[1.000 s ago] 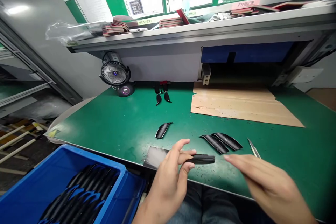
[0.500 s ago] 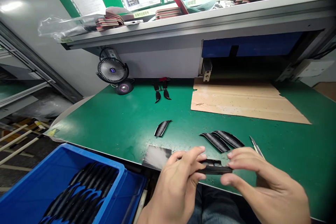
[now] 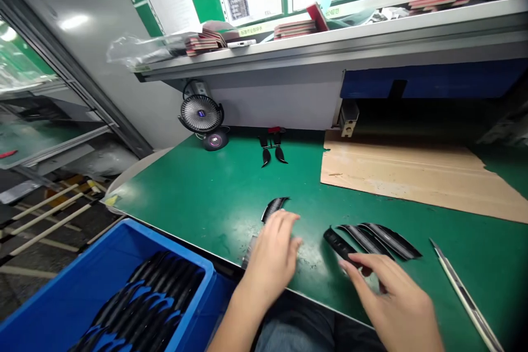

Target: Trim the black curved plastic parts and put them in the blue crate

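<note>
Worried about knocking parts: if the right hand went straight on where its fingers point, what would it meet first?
Most likely the black strip just ahead of the right hand; its fingertips look almost at that strip's near end, though depth is unclear.

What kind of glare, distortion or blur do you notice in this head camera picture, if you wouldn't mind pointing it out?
In the head view, a ceiling light glares on the grey wall, a pale sheen lies on the green workbench top, the wide lens bends the long shelf, and the left hand looks slightly soft.
</note>
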The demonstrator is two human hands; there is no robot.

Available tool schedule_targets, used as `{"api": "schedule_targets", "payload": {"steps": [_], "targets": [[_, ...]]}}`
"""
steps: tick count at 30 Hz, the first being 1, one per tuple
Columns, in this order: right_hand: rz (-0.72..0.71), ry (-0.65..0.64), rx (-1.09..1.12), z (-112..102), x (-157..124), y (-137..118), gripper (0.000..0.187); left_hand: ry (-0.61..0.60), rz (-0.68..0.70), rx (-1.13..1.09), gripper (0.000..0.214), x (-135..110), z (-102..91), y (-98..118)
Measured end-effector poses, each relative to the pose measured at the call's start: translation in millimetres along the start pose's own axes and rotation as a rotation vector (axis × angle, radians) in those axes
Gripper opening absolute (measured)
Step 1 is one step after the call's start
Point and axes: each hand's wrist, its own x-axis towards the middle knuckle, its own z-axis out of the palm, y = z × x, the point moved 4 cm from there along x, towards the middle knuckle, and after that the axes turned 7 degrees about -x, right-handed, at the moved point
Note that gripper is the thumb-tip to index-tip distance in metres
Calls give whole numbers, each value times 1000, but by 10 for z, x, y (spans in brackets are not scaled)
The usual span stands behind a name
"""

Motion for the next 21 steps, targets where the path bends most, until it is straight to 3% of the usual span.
{"api": "schedule_targets", "payload": {"steps": [3,6,9,12,14,17,21], "targets": [[-60,-50,-114,465,12,-181,18,46,-102,168,29,222,15,-360],[-74,-113,-149,638,49,-296,21,19,-88,187,33,320,142,-414],[39,-79,-268,407,71,-82,26,-24,-60,167,31,297,296,-308],[241,-10,-458,23,60,382,35,-51,-57,147,24,272,404,-224],[296,-37,-545,-109,73,659,37,-57,-59,137,26,287,448,-192],[273,-120,-576,-61,174,868,27,-52,-57,133,40,346,463,-155],[288,-139,-551,4,335,786,13,-49,-49,172,35,396,379,-100]]}}
